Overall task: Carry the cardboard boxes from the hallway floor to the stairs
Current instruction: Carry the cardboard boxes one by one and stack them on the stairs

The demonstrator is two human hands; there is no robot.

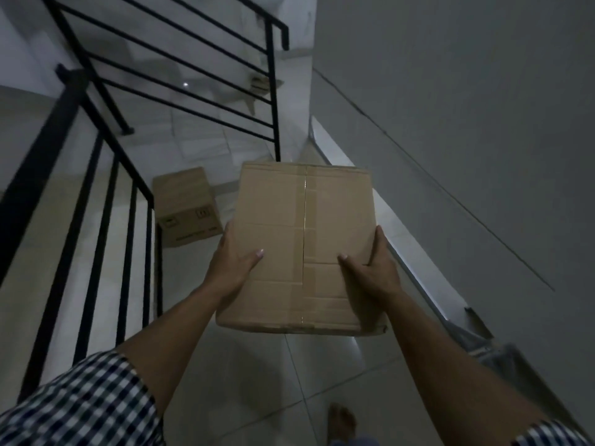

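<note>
I carry a taped brown cardboard box in front of me, above the pale tiled floor. My left hand grips its left side, thumb lying on the top face. My right hand grips its right side the same way, thumb on top and fingers down the side wall. A second cardboard box with printed marks stands on the floor ahead and to the left, beside the railing's end.
A black metal railing runs along my left, and another section crosses above the steps going down. A grey wall closes the right side. Far below lies another small box. My bare foot shows at the bottom.
</note>
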